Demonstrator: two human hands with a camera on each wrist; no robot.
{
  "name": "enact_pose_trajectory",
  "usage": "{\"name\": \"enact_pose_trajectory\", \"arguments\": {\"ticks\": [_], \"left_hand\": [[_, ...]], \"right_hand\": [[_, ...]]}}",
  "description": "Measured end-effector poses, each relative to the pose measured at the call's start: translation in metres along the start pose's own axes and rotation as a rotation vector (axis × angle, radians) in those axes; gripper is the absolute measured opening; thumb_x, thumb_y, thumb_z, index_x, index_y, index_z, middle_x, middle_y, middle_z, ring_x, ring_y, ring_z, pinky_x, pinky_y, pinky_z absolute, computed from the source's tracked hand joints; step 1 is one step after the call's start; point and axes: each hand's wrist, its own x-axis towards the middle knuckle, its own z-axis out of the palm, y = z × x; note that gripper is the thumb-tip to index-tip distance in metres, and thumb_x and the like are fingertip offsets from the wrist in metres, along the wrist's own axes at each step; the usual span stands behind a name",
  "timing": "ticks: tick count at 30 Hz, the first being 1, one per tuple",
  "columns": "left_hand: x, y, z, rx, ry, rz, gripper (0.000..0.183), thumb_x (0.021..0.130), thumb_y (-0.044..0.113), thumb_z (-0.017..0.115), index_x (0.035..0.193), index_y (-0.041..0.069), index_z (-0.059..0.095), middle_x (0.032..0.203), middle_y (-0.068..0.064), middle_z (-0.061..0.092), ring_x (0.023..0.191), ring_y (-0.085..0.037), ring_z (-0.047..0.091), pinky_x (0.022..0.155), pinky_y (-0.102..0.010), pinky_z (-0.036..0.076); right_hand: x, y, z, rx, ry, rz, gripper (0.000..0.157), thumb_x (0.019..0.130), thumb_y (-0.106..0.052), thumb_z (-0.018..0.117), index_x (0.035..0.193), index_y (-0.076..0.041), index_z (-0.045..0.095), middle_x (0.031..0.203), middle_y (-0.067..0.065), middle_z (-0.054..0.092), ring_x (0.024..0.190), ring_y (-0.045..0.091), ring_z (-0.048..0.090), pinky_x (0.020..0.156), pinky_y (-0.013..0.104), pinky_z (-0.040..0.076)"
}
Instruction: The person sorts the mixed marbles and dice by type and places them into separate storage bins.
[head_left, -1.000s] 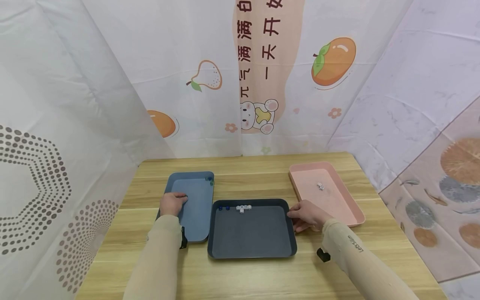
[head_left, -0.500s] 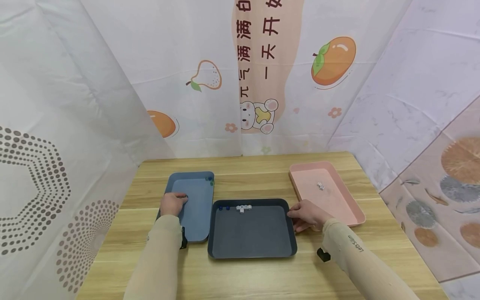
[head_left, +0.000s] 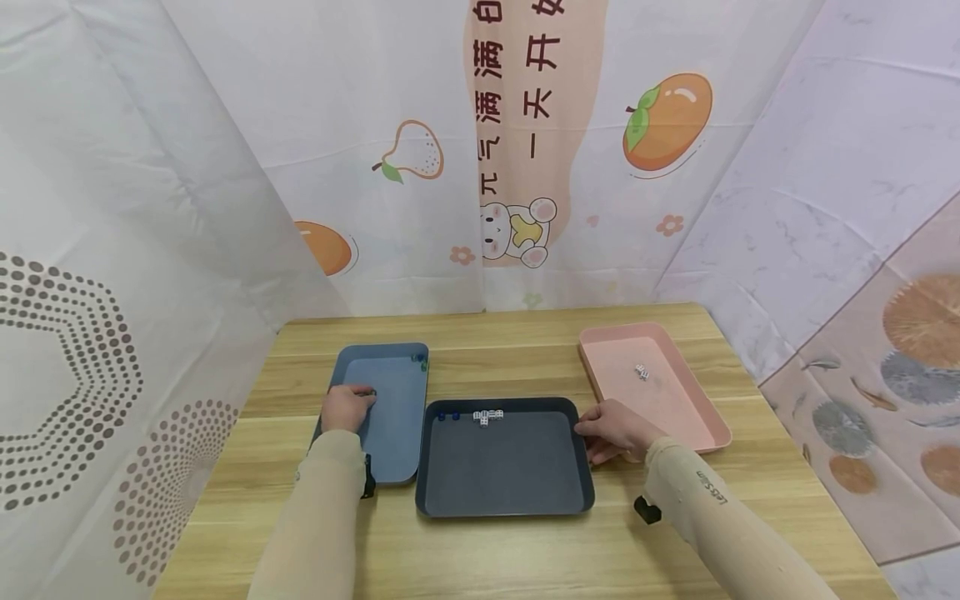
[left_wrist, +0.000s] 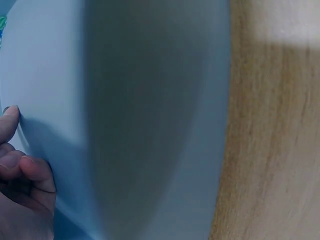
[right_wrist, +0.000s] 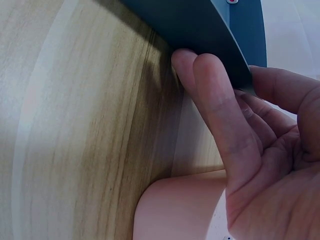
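In the head view my left hand (head_left: 345, 407) reaches into the blue tray (head_left: 400, 433) on the left. Its fingertips pinch a small dark die (head_left: 372, 392), mostly hidden by them; the other fingers curl in the left wrist view. My right hand (head_left: 617, 428) grips the right rim of the dark grey tray (head_left: 504, 475). In the right wrist view, the thumb lies over the rim and the fingers (right_wrist: 212, 80) rest against the outer wall. Along the grey tray's far side lie two blue dice (head_left: 455, 416) and a cluster of several white dice (head_left: 483, 415).
Several green and blue dice (head_left: 420, 360) sit in the blue tray's far right corner. At the right stands a pink tray (head_left: 693, 408) with a few white dice (head_left: 642, 372). All three trays stand on a wooden table (head_left: 502, 554), with curtains behind and beside it.
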Motion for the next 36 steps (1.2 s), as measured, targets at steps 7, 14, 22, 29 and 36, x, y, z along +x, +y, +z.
{"name": "enact_pose_trajectory", "arguments": {"ticks": [7,14,22,29,36], "left_hand": [[-0.0023,0.0027,-0.0003,0.003,-0.003,-0.027,0.031,0.099,0.014,0.066,0.127,0.003,0.072,0.137,-0.025,0.062,0.132,-0.045,0.053,0.101,-0.058,0.05],[-0.0024,0.0027,0.0005,0.014,-0.015,-0.055,0.032,0.101,0.016,0.064,0.131,0.006,0.07,0.138,-0.023,0.062,0.132,-0.044,0.053,0.101,-0.059,0.049],[0.0013,0.0015,0.0025,0.055,-0.024,-0.044,0.034,0.102,0.018,0.061,0.134,0.008,0.068,0.143,-0.022,0.058,0.133,-0.045,0.052,0.102,-0.061,0.048],[0.0037,0.004,0.0049,0.107,-0.021,-0.058,0.035,0.104,0.022,0.059,0.135,0.01,0.067,0.143,-0.022,0.058,0.131,-0.044,0.054,0.099,-0.061,0.049],[0.0059,0.0035,0.0073,0.121,-0.005,-0.058,0.035,0.104,0.025,0.06,0.135,0.011,0.068,0.14,-0.022,0.06,0.125,-0.045,0.059,0.095,-0.061,0.052]], "right_hand": [[0.0004,0.0005,-0.0007,0.008,-0.005,0.002,0.021,0.1,-0.01,0.063,0.11,0.007,0.071,0.087,0.016,0.071,0.064,0.02,0.071,0.059,0.033,0.062],[0.0016,0.0013,-0.0007,0.001,0.0,-0.004,0.021,0.101,-0.01,0.063,0.11,0.007,0.071,0.087,0.016,0.071,0.063,0.02,0.071,0.058,0.033,0.062],[-0.0001,-0.0002,0.0001,0.005,-0.006,0.001,0.022,0.1,-0.011,0.065,0.11,0.007,0.07,0.088,0.016,0.07,0.064,0.02,0.071,0.058,0.033,0.062],[0.0003,-0.0003,-0.0014,0.017,-0.021,0.002,0.022,0.101,-0.011,0.064,0.11,0.008,0.07,0.089,0.017,0.071,0.066,0.021,0.071,0.059,0.033,0.062],[0.0003,0.0003,-0.0013,0.02,-0.02,-0.005,0.022,0.101,-0.011,0.064,0.11,0.008,0.07,0.089,0.016,0.071,0.065,0.02,0.071,0.059,0.033,0.062]]}}
